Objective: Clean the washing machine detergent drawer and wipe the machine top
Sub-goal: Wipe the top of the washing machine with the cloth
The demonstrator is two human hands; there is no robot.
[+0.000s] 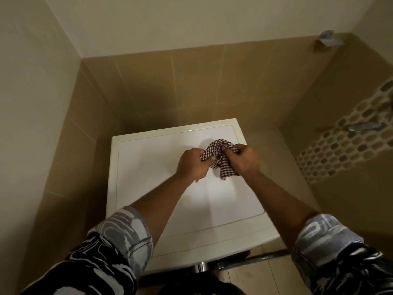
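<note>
Beige wall tiles (191, 86) close round a narrow alcove seen from above. Nearest, the left sleeve (114, 241) and right sleeve (327, 237) are rolled back, printed in black, grey and white swirls, with bare forearms reaching out of them. Between them, low at the near edge, a chrome fitting (200, 268) and a dark bar (265, 257) show over pale floor tiles (255, 275); what they belong to I cannot tell. Farther out, the washing machine top (153, 167) fills the middle: a smooth, glossy white slab with rounded corners, a raised cream rim and a faint yellowish mark (187, 200). The forearms hide part of it. Over its far right part, the left grip (192, 165) and right grip (244, 159) are each curled tight on the checked cloth (221, 149), a bunched dark red and white woven rag arching between them, one tail hanging toward the lid. Along the right wall slants a mosaic band (350, 143) of rounded grey and tan pieces, with a metal tap (364, 126) jutting out before it. Farthest, high in the right corner, a small metal bracket (329, 40) sits where tile meets plain cream wall.
</note>
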